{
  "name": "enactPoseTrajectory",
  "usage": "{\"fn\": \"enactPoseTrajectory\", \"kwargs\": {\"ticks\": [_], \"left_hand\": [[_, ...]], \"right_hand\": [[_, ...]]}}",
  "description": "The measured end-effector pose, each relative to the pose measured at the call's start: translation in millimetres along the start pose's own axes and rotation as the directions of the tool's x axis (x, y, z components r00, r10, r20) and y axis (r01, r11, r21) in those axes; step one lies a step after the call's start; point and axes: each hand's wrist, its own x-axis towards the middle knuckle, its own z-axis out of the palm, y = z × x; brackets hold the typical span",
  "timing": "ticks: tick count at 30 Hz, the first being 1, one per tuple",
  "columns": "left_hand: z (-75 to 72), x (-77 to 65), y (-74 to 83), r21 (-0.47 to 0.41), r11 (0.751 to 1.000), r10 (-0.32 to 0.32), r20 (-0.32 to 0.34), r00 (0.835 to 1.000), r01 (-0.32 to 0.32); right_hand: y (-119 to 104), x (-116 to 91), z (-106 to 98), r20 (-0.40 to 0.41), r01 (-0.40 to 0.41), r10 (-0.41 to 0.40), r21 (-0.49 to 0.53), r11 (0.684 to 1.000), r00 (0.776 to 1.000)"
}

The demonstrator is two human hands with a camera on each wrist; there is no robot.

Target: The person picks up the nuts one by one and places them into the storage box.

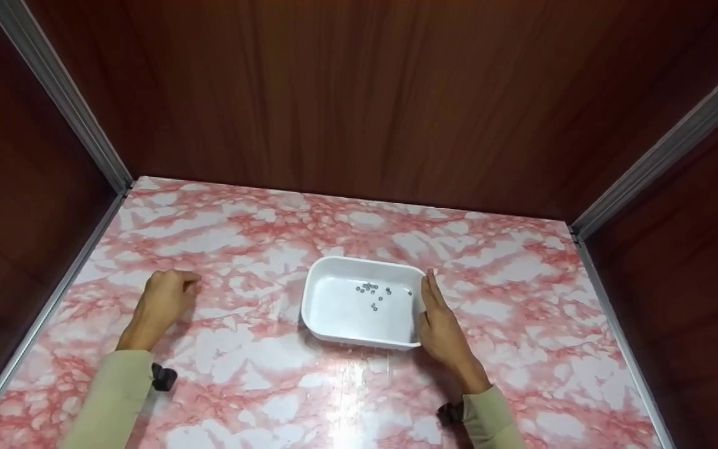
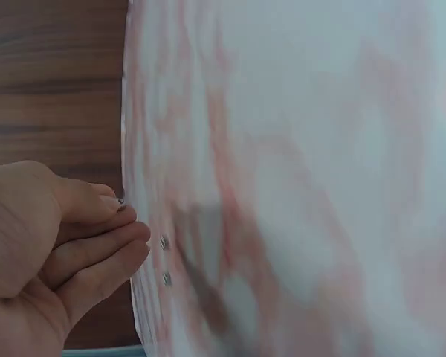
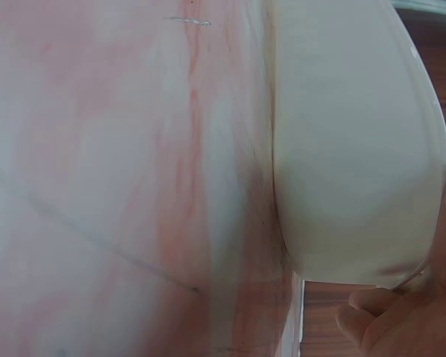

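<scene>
A white rectangular tray with rounded corners rests on the table near the middle. Several tiny grey metal nuts lie scattered on its floor, mostly toward the back and right. My right hand holds the tray's right end, fingers along the outer wall and thumb at the rim. Well to the left of the tray, my left hand hovers low over the table. Between its thumb and index finger it pinches a tiny metal nut, mostly covered by the fingertips. Two more nuts show on the table just beyond those fingers.
The tabletop has a red-and-white marbled pattern. A dark wood panel closes off the back, with further panels on both sides and grey metal rails in the corners. Black wrist devices sit at both sleeves.
</scene>
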Motion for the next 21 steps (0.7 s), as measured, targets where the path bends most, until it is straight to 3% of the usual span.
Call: {"fn": "enactPoseTrajectory", "kwargs": {"ticks": [5,12,18,21], "left_hand": [[5.6,3.8,17.7,-0.154,0.987,-0.042,-0.01,0.999,0.04],[11.3,5.4,40.1,-0.32,0.938,-0.115,0.066,0.991,0.13],[20.8,6.5,56.3,-0.443,0.874,-0.146,0.145,0.979,0.197],[26.9,9.8,67.1,-0.542,0.809,-0.149,0.186,0.971,0.228]], "right_hand": [[1,0,1,0.002,0.002,-0.002,-0.003,1.0,1.0],[-1,0,1,0.029,-0.021,0.021,0.008,1.0,0.999],[-2,1,0,0.021,-0.03,0.029,0.019,0.999,0.999],[-2,0,1,0.015,-0.03,0.03,0.022,0.999,0.999]]}}
